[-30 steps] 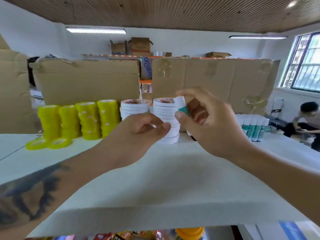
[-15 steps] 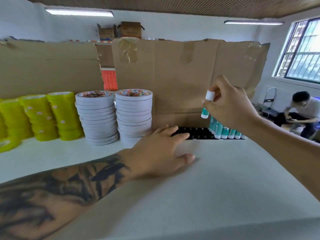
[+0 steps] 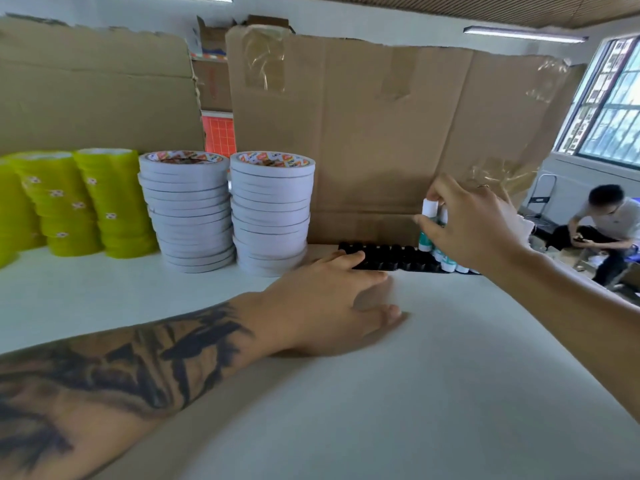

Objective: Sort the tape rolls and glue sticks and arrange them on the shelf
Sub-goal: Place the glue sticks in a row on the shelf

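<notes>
Here, on the white shelf (image 3: 450, 375), you are keeping: two stacks of white tape rolls (image 3: 272, 213), standing side by side; yellow tape rolls (image 3: 110, 202) stacked to their left; a black tray (image 3: 391, 259) lying against the cardboard backing (image 3: 381, 133). Your right hand (image 3: 478, 223) is pinching the white cap of a glue stick (image 3: 426, 225), fingers curled around it, holding it upright at the tray beside the other glue sticks (image 3: 450, 263). Your left hand (image 3: 322, 303) is resting flat, fingers straight, fingertips touching the tray's near edge. A seated person (image 3: 602, 230) is occupying the far right.
</notes>
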`<action>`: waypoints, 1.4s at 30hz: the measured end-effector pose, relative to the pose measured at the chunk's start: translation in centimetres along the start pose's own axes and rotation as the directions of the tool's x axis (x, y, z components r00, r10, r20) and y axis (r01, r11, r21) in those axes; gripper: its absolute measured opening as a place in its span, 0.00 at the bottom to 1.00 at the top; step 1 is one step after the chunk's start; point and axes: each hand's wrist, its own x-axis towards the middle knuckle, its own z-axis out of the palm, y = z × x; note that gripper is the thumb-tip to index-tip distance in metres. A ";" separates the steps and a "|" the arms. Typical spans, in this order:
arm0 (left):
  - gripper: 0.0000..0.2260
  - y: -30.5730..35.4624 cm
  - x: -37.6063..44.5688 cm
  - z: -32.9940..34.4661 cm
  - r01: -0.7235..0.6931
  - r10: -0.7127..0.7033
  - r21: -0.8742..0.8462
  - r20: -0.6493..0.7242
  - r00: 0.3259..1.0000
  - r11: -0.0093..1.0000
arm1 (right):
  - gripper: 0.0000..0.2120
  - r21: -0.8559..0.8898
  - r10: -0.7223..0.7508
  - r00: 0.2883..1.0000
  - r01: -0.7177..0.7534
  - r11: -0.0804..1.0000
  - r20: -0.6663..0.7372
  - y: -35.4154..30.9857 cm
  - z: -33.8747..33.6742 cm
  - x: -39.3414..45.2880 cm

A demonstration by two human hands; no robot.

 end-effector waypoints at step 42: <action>0.31 -9.1 -18.7 -6.6 0.204 -0.204 -0.019 -0.167 0.965 0.979 | 0.28 0.073 -0.499 0.798 0.506 0.859 0.339 -15.2 -6.2 -5.6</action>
